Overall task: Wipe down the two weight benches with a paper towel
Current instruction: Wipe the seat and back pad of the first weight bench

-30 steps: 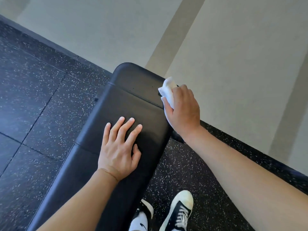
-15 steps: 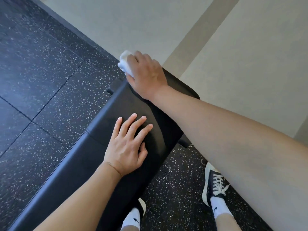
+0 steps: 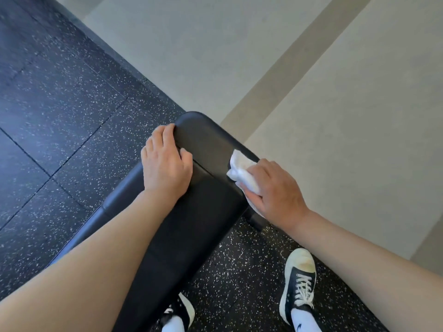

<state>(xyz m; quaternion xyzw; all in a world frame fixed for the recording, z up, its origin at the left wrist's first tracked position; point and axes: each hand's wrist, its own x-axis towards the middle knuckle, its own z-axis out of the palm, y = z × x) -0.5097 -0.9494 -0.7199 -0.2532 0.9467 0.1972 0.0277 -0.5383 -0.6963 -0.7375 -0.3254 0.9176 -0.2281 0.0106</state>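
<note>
A black padded weight bench (image 3: 203, 212) runs from the bottom left up to the middle of the view, its rounded end pad pointing at the wall. My right hand (image 3: 275, 190) holds a crumpled white paper towel (image 3: 242, 171) pressed against the bench's right edge, by the seam between the two pads. My left hand (image 3: 165, 161) grips the bench's left edge near the same seam, fingers curled over the side and thumb on top. Only one bench is in view.
Black speckled rubber floor tiles (image 3: 60, 116) surround the bench. A beige wall with a darker stripe (image 3: 311, 80) stands just beyond the bench's end. My two feet in black-and-white sneakers (image 3: 299, 281) stand to the right of the bench and partly under it.
My right hand swept the paper towel from the bench's far left corner back to its right edge. My left hand shifted from lying flat on the pad to gripping the left edge.
</note>
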